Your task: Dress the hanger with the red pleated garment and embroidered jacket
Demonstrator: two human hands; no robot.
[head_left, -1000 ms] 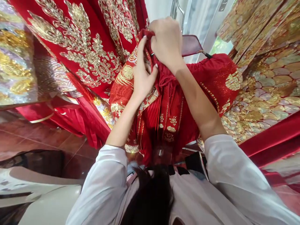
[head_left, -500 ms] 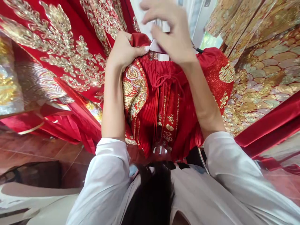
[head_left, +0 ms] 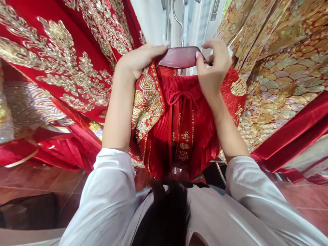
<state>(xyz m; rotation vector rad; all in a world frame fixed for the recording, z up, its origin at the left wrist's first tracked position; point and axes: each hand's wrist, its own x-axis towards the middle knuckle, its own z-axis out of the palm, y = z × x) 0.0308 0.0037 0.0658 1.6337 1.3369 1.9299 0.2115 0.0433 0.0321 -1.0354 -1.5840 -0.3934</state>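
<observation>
A dark red, glossy clothes hanger (head_left: pixel 179 57) with a metal hook (head_left: pixel 178 22) faces me at the top centre. My left hand (head_left: pixel 139 59) is closed around its left end, the thumb lying along the edge. At the opposite end, my right hand (head_left: pixel 214 63) pinches the hanger, thumb on the front face and fingers behind. Below it hangs a red pleated skirt (head_left: pixel 183 116) with a gathered waist and a tied drawstring bow. Beside the skirt is a red jacket (head_left: pixel 150 99) with gold embroidery; how it sits on the hanger is partly hidden by my hands.
Red gowns (head_left: pixel 69 58) with gold beading hang at the left. Gold scale-patterned garments (head_left: pixel 287 68) hang close on the right, above a red velvet band (head_left: pixel 289 133). A dark bag-like object (head_left: pixel 29 212) lies on the tiled floor (head_left: pixel 61 181) at lower left.
My right hand has come down and to the right, from a blurred, spread pose onto the hanger. The hanger's front now shows more fully, and my left thumb lies along it.
</observation>
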